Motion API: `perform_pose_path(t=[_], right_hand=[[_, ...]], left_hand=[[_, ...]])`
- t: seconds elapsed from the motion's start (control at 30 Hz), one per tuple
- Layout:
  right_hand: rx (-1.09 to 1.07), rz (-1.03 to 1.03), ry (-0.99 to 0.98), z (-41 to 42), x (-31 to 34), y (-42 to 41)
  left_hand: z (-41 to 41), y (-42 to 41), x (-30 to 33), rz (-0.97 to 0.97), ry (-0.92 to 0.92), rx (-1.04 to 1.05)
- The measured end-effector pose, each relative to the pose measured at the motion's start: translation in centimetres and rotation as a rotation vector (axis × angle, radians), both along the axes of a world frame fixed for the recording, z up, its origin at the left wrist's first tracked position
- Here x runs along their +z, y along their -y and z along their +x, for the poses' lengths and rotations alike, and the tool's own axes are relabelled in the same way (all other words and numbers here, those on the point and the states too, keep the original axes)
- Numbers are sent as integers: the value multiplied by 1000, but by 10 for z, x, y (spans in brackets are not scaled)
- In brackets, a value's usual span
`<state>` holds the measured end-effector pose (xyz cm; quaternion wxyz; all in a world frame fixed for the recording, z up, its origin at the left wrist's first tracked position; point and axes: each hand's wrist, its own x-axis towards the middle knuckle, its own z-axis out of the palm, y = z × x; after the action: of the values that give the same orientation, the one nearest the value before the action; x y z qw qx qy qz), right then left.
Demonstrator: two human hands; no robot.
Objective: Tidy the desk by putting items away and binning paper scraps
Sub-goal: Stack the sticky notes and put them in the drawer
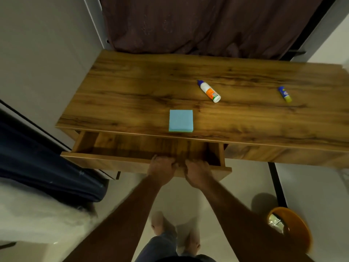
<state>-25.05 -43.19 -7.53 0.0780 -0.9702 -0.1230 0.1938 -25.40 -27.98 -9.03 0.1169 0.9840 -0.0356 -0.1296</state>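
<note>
item: desk [132,87], wooden, one drawer [117,159] standing partly out on the near left side, its visible interior bare. left hand [161,172] and right hand [196,174], side by side near the middle of the drawer front, fingers curled over its top edge and clamped on it, the two hands just apart from each other. contents of the top: blue sticky note pad [181,121], flat, close to the near edge and just beyond the open drawer; white glue bottle [209,91], lying on its side, further back and to the right of the pad; glue stick [284,94], blue and yellow, lying well apart at the right. orange bin [294,233], on the floor at the near right, something pale and crumpled inside (too blurred to name). no paper scraps visible on the top. step in hand, by judgement: setting the drawer open to receive the items. done well, the pull runs straight toward the body with both hands even, so the drawer does not skew on its runners, and stops once the cavity is wide enough for the pad and bottle, short of the end of travel. the pad, being nearest, looks the easiest first item to drop in.
</note>
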Motion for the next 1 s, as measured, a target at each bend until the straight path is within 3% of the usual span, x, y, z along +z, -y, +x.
perform_pose_path(t=[0.4,1.0], right_hand=[[19,95,-221,-30,1,17],[48,135,-466,-71,2,27]], left_hand=[[-28,2,27,-78,-357,1],[-69,-5,25,-191,-585,-60]])
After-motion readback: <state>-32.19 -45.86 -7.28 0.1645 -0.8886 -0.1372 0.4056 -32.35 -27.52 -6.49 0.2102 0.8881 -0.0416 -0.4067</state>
